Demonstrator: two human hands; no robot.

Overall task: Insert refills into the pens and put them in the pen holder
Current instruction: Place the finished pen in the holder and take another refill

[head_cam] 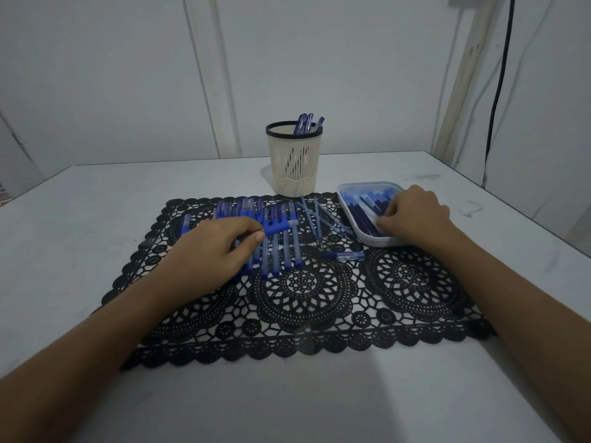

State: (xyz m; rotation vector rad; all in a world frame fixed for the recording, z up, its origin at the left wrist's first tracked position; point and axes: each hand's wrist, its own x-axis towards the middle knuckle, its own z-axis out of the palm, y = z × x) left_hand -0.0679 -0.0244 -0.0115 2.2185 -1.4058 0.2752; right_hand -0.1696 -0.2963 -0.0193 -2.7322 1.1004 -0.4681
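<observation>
Pens (307, 124): we count only a few in the pen holder (293, 161) at the back of the bench (96, 199); a long row (281, 251) waits on the mat (303, 314), so most of the job is left. Our left hand (214, 247) grips one pen barrel (278, 227). Our right hand (412, 215) curls into the tray (371, 241) of refills (364, 215), and we can't tell if it has pinched one.

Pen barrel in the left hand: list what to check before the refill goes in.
1. Left hand holds the pen barrel: ok.
2. Right hand pinches one of the tray's refills: cannot tell, fingers hide it.
3. Barrel's free end points toward the tray: ok.
4. Pen holder stands upright, with room beside its pens: ok.
5. Loose refills lie on the mat: ok.
</observation>
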